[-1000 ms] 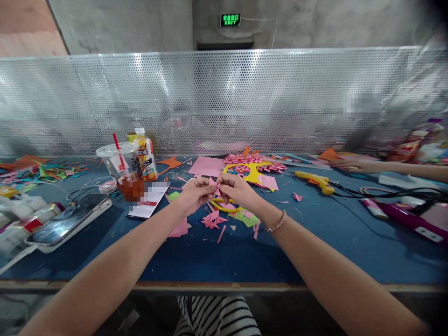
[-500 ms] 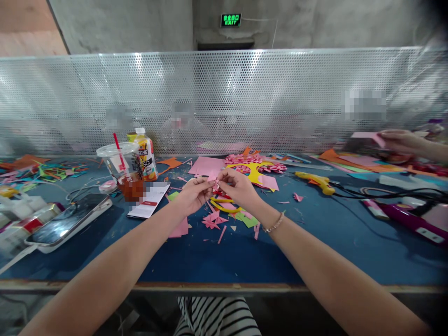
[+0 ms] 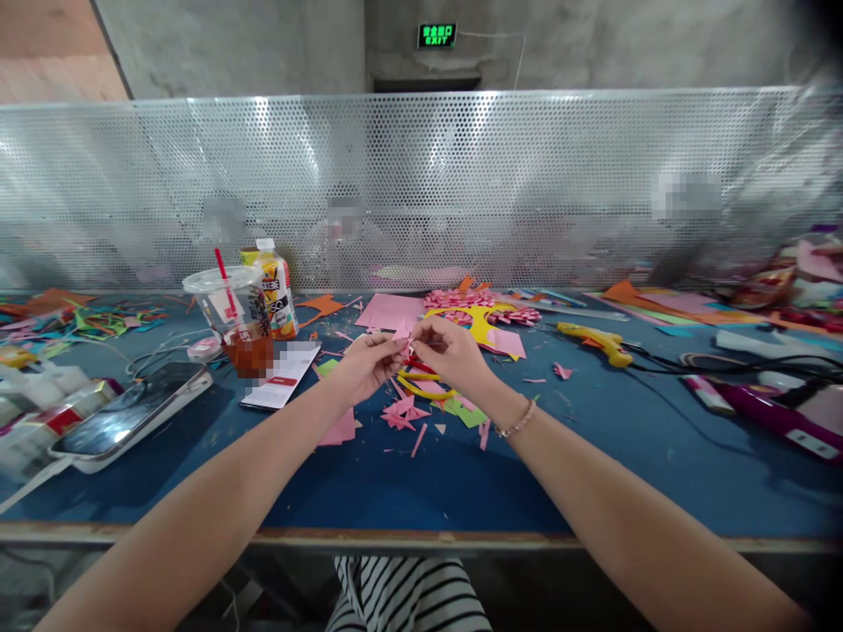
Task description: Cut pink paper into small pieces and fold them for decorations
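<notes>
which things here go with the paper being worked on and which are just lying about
Likely for the job: pink paper piece pinched by left hand and right hand; folded pink pieces; pink sheet; perhaps yellow glue gun.

Likely just lying about: drink cup; bottle; phone.

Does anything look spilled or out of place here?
No spill shows. The clear plastic cup of brown drink seems out of place, standing near a dark-screened smartphone on a blue table strewn with pink paper scraps.

Left fingers [image 3: 385,353], right fingers [image 3: 430,339] pinch pink paper [image 3: 408,343] over blue table [image 3: 408,496].
</notes>
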The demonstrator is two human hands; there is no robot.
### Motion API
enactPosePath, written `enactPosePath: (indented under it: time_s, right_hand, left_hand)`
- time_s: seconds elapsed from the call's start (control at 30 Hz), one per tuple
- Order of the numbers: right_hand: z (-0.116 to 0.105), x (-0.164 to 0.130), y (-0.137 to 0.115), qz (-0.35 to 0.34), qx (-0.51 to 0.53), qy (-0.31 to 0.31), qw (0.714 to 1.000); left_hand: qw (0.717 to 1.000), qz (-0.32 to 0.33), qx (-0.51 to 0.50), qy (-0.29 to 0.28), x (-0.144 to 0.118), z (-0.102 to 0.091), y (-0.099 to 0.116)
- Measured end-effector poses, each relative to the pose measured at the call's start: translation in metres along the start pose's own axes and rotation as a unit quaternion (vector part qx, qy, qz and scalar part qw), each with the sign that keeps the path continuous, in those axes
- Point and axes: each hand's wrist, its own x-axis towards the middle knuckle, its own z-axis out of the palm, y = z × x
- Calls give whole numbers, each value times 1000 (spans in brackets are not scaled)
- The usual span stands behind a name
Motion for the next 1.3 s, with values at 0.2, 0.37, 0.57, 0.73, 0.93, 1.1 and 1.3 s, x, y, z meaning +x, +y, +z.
enactPosePath:
  time_s: [0.2, 0.37, 0.57, 0.73, 0.93, 1.1, 1.3]
  right_hand:
    - [-1, 0, -2, -9, -15, -2, 1000]
    - [-3, -1, -4, -29, -50, 1, 998]
    - [-6, -2, -7, -97, -107, 12, 989]
    - [-8, -3, -10, -157, -149, 16, 976]
    - [-12, -4, -9, -199, -208, -15, 958]
    - [-18, -2, -5, -275, -287, -58, 916]
    - [-24, -2, -6, -298, -407, -99, 858]
  left_hand:
    - [1000, -1, 1, -1, -1, 0, 1]
    - [1000, -2, -3, 3, -1, 1, 1]
    - [999, 37, -24, 7, -5, 9, 2]
    - [998, 44, -36, 16, -6, 11, 2]
    - [997, 49, -53, 30, -5, 12, 2]
    - [995, 50, -73, 38, -6, 14, 2]
    - [994, 59, -81, 51, -4, 12, 2]
